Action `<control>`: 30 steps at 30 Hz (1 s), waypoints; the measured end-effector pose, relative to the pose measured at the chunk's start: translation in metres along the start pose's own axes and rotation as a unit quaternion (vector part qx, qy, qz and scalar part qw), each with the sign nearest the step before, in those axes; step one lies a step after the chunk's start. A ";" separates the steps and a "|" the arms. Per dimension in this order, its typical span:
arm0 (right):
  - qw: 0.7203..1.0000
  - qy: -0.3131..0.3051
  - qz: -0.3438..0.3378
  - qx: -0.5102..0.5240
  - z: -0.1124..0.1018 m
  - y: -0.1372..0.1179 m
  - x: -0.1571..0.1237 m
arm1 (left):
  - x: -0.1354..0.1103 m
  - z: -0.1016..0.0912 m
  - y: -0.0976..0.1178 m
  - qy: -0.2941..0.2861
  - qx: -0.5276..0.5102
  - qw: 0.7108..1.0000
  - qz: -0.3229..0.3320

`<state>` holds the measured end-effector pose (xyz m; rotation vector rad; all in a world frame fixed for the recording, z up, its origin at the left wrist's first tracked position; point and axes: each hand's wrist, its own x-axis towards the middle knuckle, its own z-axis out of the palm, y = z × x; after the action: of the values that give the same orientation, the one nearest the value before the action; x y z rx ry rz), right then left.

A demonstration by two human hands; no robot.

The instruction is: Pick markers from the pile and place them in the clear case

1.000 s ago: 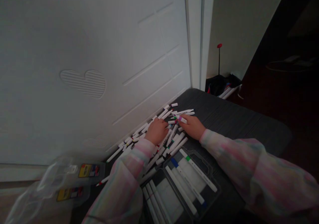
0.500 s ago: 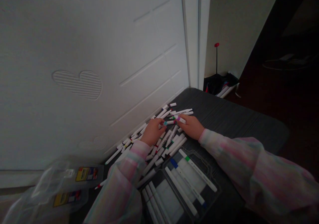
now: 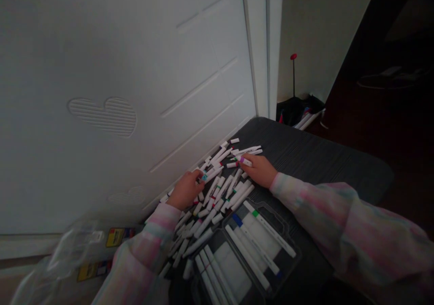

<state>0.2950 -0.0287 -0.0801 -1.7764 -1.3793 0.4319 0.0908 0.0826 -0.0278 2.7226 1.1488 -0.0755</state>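
Note:
My left hand (image 3: 186, 190) is closed, its thumb and fingers pinching a small marker cap with a light-blue end (image 3: 204, 177) over the pile. Most of that cap is hidden by the fingers. Farther right, my right hand (image 3: 260, 170) grips a white marker with a purple band (image 3: 245, 161), its tip end pointing left. Loose white markers (image 3: 224, 185) with colored bands lie heaped between and below both hands, some caps among them. Just in front of the heap, an open clear case (image 3: 294, 269) holds several markers lying in its two halves.
The dark grey tabletop (image 3: 325, 160) runs off to the right. A white door panel (image 3: 190, 70) with a heart relief rises along the table's left edge. Clear plastic boxes (image 3: 68, 246) with yellow labels stand at lower left. A black bag (image 3: 294, 108) sits beyond the table.
My left hand has moved left and slightly toward me, taking the light-blue-ended cap with it, uncovering more markers. My right hand stays nearly where it was with its marker.

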 end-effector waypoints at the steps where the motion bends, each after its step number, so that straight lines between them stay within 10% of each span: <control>1: 1.000 0.000 0.000 0.000 0.000 0.000 0.000 | -0.002 0.001 -0.004 -0.003 -0.002 1.000 -0.003; 30: 1.000 0.001 -0.008 -0.009 -0.001 -0.001 0.000 | -0.010 0.011 -0.006 0.003 -0.048 0.998 0.029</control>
<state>0.2950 -0.0291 -0.0782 -1.7785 -1.3995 0.4111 0.0794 0.0776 -0.0385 2.6720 1.0448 -0.0047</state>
